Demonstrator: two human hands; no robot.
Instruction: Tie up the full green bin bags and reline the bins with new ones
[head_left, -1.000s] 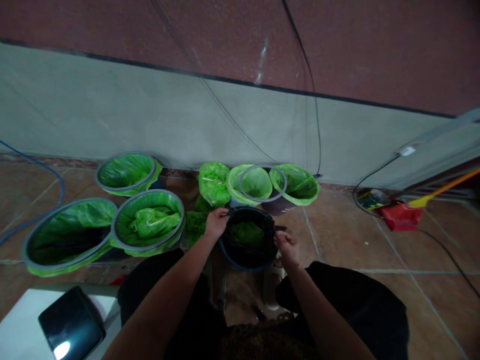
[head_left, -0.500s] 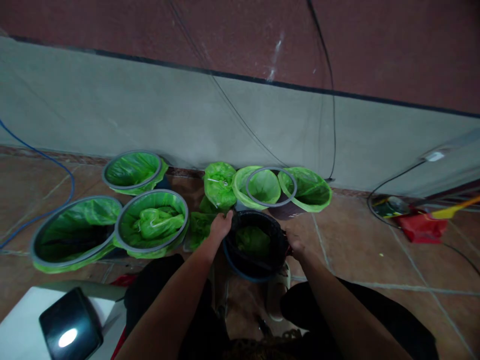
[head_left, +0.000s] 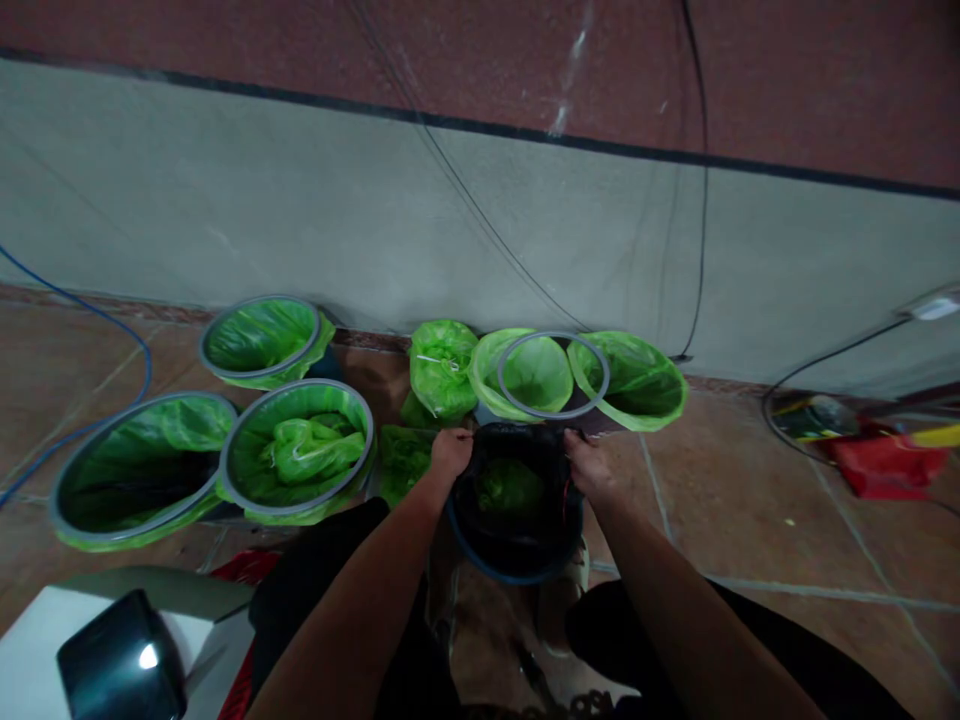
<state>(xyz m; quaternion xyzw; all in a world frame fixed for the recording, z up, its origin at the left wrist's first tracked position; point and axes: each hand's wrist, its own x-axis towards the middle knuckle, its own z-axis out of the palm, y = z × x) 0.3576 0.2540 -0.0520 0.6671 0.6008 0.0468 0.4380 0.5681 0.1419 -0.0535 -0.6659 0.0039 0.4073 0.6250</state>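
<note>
head view: left hand (head_left: 452,456), right hand (head_left: 589,468), fingers clamped on black bag (head_left: 553,470) at bin (head_left: 511,577) mouth. possible tear, from uneven pull.

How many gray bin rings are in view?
4. One back-left ring, one front-left ring, a third ring just right of that, and a fourth ring overlapping two green-lined bins near the wall. Others could be hidden.

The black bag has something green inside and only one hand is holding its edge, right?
No, two: the head view shows the left hand and the right hand holding the edge of the black bag. Something green is inside, yes.
</note>
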